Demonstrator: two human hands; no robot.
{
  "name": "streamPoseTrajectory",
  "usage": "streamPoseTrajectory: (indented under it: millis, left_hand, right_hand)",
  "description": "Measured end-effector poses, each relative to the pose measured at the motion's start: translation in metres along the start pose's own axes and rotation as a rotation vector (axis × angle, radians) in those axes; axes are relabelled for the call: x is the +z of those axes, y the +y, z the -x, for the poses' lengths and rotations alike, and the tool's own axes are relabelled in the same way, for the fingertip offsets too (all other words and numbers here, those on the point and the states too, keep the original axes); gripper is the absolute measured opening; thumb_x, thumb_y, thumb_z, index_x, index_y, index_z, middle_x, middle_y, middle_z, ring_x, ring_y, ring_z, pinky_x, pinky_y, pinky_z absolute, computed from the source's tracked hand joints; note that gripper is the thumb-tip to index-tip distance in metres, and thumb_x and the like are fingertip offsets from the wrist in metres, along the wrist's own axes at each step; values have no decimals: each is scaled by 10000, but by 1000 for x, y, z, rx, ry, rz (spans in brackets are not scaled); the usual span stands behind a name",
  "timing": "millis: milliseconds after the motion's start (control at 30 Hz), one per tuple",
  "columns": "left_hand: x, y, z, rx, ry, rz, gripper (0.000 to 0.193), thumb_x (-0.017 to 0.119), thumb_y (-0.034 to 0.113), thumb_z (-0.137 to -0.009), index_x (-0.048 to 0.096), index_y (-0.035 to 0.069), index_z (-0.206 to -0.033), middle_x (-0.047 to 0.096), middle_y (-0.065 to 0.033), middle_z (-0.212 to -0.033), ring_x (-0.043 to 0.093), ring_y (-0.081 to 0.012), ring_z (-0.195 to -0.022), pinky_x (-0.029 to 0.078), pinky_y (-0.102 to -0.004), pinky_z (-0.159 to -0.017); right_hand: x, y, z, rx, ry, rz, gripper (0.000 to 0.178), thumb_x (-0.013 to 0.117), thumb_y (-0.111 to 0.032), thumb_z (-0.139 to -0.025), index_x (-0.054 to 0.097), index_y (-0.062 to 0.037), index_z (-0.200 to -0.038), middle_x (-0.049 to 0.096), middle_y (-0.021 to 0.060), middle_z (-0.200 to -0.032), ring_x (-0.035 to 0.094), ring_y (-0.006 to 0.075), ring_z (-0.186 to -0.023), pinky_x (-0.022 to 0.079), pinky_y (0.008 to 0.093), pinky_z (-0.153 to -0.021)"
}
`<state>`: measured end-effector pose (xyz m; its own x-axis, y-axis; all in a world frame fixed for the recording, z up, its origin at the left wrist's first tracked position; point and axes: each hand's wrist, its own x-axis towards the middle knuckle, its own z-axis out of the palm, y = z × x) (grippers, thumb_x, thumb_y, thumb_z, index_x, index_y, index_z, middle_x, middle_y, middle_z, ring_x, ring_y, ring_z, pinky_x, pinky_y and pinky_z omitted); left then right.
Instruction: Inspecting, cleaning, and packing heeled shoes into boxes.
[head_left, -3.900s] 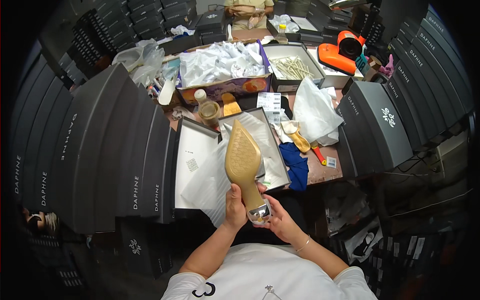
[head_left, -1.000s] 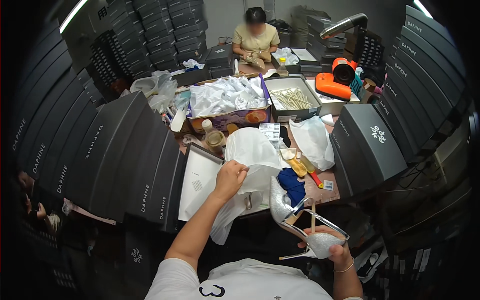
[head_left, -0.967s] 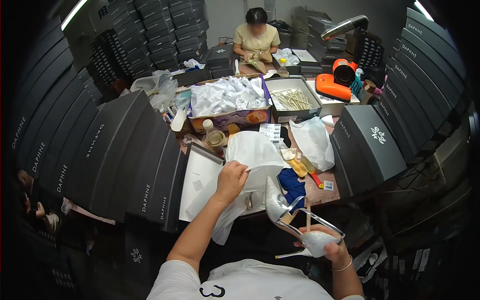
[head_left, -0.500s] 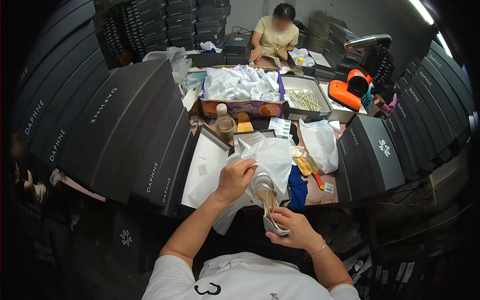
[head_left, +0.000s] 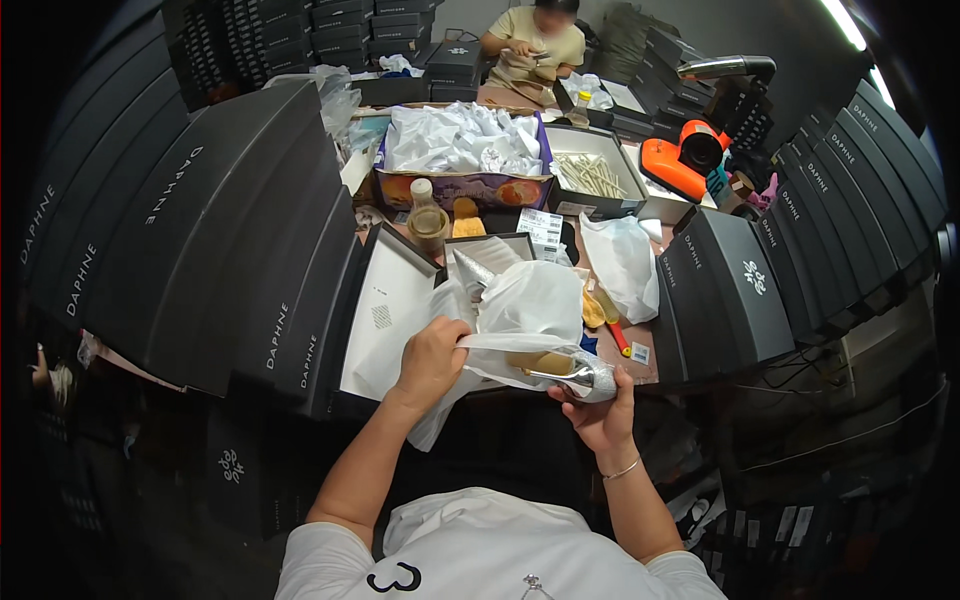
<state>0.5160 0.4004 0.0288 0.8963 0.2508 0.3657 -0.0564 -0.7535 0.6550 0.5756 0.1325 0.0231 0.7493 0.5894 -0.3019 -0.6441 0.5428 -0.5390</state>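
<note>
My right hand [head_left: 606, 412] grips a silver shoe [head_left: 596, 380] by one glittery end, its tan insole facing up. The shoe lies sideways, its left part going in under a thin white wrapping [head_left: 530, 300]. A pinched edge of that wrapping is in my left hand [head_left: 432, 360], with the fingers closed. Beneath and to the left, an open black shoebox part [head_left: 395, 300] shows its white inside. Behind the wrapping, a silvery pointed thing [head_left: 468, 268] pokes out; I cannot tell what it is.
Stacked black shoeboxes [head_left: 215, 220] rise at left, with more shoeboxes [head_left: 715, 285] at right. Behind stand a bottle [head_left: 428, 225], a carton of crumpled paper [head_left: 460, 190], a box of pale sticks [head_left: 590, 178] and an orange tool [head_left: 672, 172]. A person [head_left: 535, 50] sits across the table.
The shoe has turned from upright to sideways, and its left part is now under the wrapping. My right hand has moved up and right. The person opposite has raised their hands.
</note>
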Motion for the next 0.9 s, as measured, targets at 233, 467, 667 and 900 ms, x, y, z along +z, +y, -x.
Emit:
streamPoseTrajectory:
  millis: [233, 467, 667, 900]
  left_hand:
    - [23, 30, -7, -22, 10, 397, 288, 600, -37, -758, 666, 2, -1035, 671, -151, -895, 664, -264, -792, 512, -312, -722]
    - [6, 104, 11, 304, -17, 307, 318, 660, 6, -735, 660, 25, -1053, 627, -126, -794, 633, -280, -697, 496, -342, -607]
    - [34, 117, 26, 639, -37, 357, 482, 667, -36, -643, 651, 25, -1121, 508, -62, -644, 521, -230, -521, 413, -334, -486]
    - [69, 125, 41, 695, -402, 399, 547, 726, 50, -709, 588, 48, -1238, 565, -73, -730, 564, -243, -597, 455, -336, -535]
  right_hand:
    - [-17, 8, 8, 76, -71, -342, 661, 477, -540, -893, 490, -10, -1287, 615, 216, -1134, 658, 381, -936, 618, 355, -666]
    - [31, 24, 26, -240, 27, -204, 578, 636, -338, -861, 451, -66, -1336, 535, 142, -1293, 594, 310, -1105, 528, 460, -905]
    - [30, 30, -5, -344, -19, 176, 531, 635, -333, -876, 488, -57, -1305, 615, 144, -1154, 637, 266, -1001, 536, 419, -830]
    - [3, 13, -12, -348, 20, 287, 506, 634, -323, -881, 502, -44, -1282, 625, 147, -1112, 644, 254, -966, 536, 405, -810]
